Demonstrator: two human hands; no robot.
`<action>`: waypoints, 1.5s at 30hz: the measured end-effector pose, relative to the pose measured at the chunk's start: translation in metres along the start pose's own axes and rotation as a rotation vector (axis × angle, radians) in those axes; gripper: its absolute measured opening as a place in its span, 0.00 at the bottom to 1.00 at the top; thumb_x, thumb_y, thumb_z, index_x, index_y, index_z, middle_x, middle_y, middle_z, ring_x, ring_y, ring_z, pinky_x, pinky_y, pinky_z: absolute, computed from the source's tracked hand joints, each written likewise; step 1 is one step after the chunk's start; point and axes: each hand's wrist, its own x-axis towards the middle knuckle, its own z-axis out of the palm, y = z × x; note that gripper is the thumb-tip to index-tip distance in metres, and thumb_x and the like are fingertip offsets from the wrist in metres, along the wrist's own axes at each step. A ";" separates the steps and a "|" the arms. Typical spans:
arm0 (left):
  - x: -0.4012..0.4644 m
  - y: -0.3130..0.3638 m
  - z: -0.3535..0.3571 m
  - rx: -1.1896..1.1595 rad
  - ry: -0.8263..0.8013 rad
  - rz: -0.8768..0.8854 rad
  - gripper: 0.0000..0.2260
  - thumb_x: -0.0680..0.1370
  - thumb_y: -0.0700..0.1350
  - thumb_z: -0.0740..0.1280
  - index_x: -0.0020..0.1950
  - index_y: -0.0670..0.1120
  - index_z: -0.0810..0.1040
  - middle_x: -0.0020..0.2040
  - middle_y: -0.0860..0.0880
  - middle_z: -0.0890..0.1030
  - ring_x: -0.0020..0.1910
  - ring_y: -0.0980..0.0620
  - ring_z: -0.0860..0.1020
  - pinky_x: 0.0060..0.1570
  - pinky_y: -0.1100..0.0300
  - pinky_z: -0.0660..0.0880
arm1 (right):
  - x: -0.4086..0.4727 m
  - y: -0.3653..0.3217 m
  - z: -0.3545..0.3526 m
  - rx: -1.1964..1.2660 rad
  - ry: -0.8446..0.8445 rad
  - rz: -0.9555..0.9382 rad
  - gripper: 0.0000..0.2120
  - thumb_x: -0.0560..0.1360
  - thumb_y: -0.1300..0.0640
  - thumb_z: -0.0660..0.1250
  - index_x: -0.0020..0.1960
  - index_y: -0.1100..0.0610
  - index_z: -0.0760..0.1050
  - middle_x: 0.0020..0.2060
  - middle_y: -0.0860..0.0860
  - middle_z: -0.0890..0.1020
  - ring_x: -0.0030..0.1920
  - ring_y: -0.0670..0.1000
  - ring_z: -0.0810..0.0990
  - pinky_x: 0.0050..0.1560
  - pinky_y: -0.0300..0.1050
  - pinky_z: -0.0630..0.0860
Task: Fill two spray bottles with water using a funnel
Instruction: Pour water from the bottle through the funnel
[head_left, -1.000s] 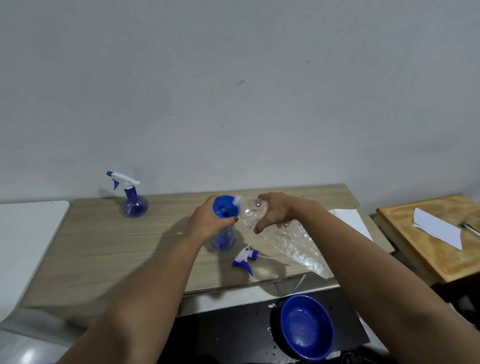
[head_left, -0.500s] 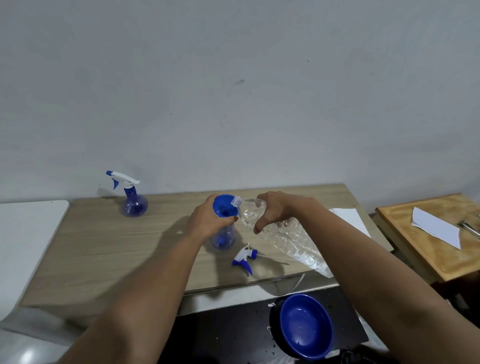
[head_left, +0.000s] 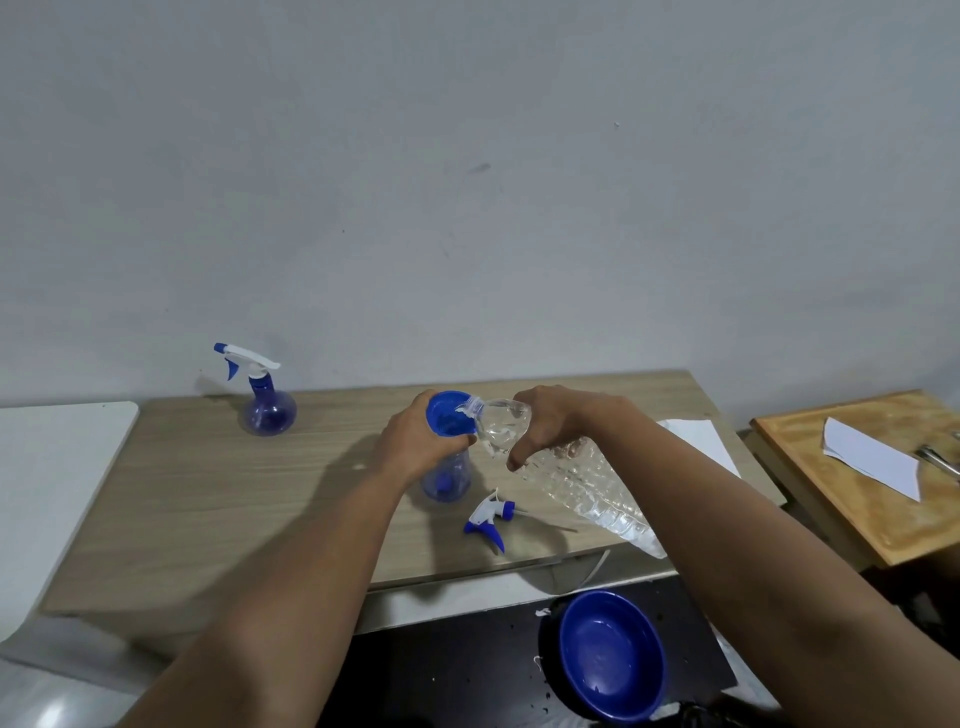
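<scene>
Gripping funnel (head_left: 451, 414) with left hand (head_left: 415, 441) fingers, right hand (head_left: 545, 421) fingers round tilted water bottle (head_left: 571, 478).

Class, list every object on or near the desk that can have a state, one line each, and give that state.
Far spray bottle: upright, trigger head on.
Near spray bottle: upright, head off, funnel in neck.
Funnel: left hand grips it.
Water bottle: uncapped, tilted, mouth over funnel, gripped by right hand.
Loose trigger head: lying on desk.
Blue bowl: upright; contents unclear.

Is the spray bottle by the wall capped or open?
Capped: the spray bottle by the wall has its trigger head screwed on.
</scene>
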 end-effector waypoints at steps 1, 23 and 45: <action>0.000 0.000 0.000 -0.002 -0.001 0.001 0.32 0.62 0.62 0.78 0.64 0.60 0.73 0.55 0.61 0.81 0.53 0.56 0.80 0.53 0.52 0.80 | -0.001 0.000 0.000 0.000 -0.001 0.000 0.40 0.57 0.38 0.84 0.63 0.50 0.74 0.55 0.51 0.82 0.48 0.53 0.86 0.47 0.52 0.86; -0.001 0.002 0.001 -0.081 0.002 -0.022 0.29 0.60 0.64 0.78 0.59 0.61 0.75 0.52 0.61 0.82 0.52 0.55 0.80 0.55 0.49 0.80 | -0.015 0.040 0.009 0.743 0.653 -0.154 0.34 0.61 0.43 0.85 0.63 0.41 0.75 0.40 0.52 0.86 0.44 0.51 0.86 0.52 0.52 0.84; 0.001 -0.002 0.011 -0.051 0.060 -0.081 0.39 0.63 0.63 0.80 0.71 0.61 0.69 0.58 0.62 0.79 0.55 0.60 0.78 0.57 0.54 0.79 | 0.107 0.061 0.017 1.048 0.902 0.007 0.34 0.67 0.50 0.82 0.66 0.47 0.67 0.52 0.50 0.81 0.54 0.49 0.82 0.60 0.53 0.80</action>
